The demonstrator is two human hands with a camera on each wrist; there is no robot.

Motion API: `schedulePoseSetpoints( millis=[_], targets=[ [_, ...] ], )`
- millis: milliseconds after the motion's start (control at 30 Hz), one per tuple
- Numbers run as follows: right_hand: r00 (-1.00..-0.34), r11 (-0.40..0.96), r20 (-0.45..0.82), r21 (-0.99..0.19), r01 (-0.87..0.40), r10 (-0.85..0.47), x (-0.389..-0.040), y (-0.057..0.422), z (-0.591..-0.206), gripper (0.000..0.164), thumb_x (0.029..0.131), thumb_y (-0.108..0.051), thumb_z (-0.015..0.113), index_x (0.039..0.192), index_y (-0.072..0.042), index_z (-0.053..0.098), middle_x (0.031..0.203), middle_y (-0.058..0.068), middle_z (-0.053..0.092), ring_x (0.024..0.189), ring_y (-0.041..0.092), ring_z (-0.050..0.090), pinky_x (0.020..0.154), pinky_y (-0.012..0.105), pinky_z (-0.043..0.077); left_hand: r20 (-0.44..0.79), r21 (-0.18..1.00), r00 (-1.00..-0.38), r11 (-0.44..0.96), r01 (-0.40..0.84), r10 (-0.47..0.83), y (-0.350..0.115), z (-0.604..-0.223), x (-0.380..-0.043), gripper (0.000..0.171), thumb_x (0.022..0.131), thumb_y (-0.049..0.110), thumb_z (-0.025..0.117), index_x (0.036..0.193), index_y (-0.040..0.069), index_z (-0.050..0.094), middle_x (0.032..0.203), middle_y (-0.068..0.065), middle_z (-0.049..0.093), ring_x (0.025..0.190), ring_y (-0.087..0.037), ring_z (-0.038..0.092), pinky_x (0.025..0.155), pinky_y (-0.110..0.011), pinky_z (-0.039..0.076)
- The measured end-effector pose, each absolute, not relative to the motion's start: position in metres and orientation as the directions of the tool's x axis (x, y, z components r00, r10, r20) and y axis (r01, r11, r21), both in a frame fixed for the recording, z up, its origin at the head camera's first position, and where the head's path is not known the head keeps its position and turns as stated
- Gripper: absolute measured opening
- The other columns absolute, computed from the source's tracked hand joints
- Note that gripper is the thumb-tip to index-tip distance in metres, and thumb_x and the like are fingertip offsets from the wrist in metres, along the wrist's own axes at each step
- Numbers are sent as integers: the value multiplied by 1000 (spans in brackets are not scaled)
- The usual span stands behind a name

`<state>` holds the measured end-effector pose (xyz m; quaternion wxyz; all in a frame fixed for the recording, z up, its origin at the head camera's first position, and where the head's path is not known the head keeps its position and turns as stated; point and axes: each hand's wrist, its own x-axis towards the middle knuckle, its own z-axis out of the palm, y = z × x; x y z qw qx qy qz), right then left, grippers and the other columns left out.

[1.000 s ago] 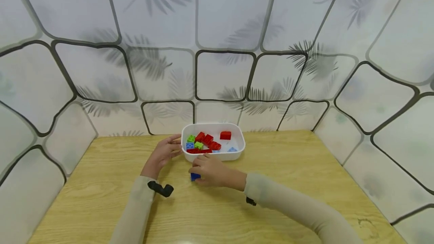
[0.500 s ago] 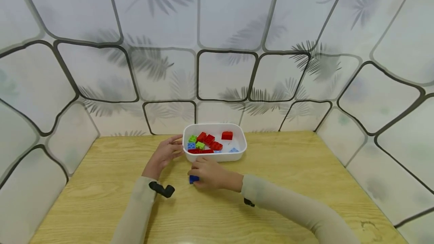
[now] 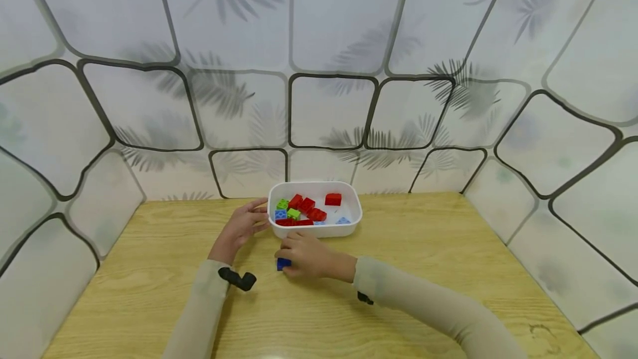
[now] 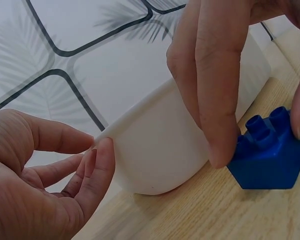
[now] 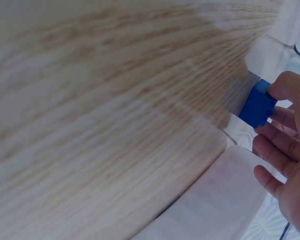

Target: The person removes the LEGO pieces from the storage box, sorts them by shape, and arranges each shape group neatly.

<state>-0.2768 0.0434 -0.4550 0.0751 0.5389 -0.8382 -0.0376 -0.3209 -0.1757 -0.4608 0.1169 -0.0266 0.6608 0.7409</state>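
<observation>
In front of the white box [image 3: 344, 230], my right hand [image 3: 311, 256] pinches a blue toy building brick [image 3: 283, 263] between thumb and fingers. The left wrist view shows the brick [image 4: 267, 162] with slanted sides and round studs on top; it appears to stand on the wooden table. From the right wrist view, the thumb and fingers of the right hand [image 5: 295, 130] meet the brick [image 5: 258, 104] on its sides. My left hand [image 3: 240, 229] lies against the box's left end from outside, its fingertips touching the wall near the rim [image 4: 135, 117].
Inside the box are several red bricks [image 3: 333, 199], green bricks [image 3: 283, 204] and light blue bricks [image 3: 281, 214]. The wooden table [image 3: 399, 292] runs back to a patterned wall covering [image 3: 329, 109], which also encloses both sides.
The right hand has shifted slightly left and toward me with the blue brick. The left hand keeps its place against the box.
</observation>
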Motion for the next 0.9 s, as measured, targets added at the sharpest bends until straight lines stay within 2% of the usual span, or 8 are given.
schedulePoseSetpoints(
  millis=[233, 567, 733, 900],
  targets=[
    [-415, 421, 73, 141, -896, -907, -276, 43, -455, 33, 98, -38, 67, 124, -19, 72, 116, -3, 70, 110, 13, 60, 100, 26, 49, -203, 971, -970, -99, -217, 132, -176, -462, -321, 57, 104, 0, 51, 158, 7, 35, 142, -19, 49, 106, -15, 61, 98, -33, 57],
    [-408, 417, 87, 124, -901, -909, -277, 44, -452, 36, 98, -40, 67, 127, -18, 71, 120, -3, 69, 114, 14, 60, 103, 28, 49, -191, 972, -972, -114, -207, 139, -175, -462, -319, 58, 103, 0, 53, 158, 5, 35, 134, -13, 54, 101, -12, 61, 89, -26, 58],
    [-398, 411, 123, 113, -905, -909, -280, 46, -444, 37, 97, -39, 69, 127, -18, 71, 122, -2, 69, 117, 14, 60, 106, 30, 48, -180, 972, -972, -126, -199, 152, -176, -463, -320, 58, 103, 0, 52, 158, 4, 34, 135, -15, 54, 103, -13, 61, 86, -23, 58],
    [-386, 409, 210, 81, -909, -898, -285, 54, -426, 36, 94, -34, 73, 125, -15, 72, 123, -1, 70, 118, 17, 62, 108, 35, 49, -172, 972, -972, -134, -194, 161, -176, -463, -321, 59, 103, -1, 52, 158, 3, 33, 136, -16, 54, 102, -12, 63, 86, -23, 58]
  ],
)
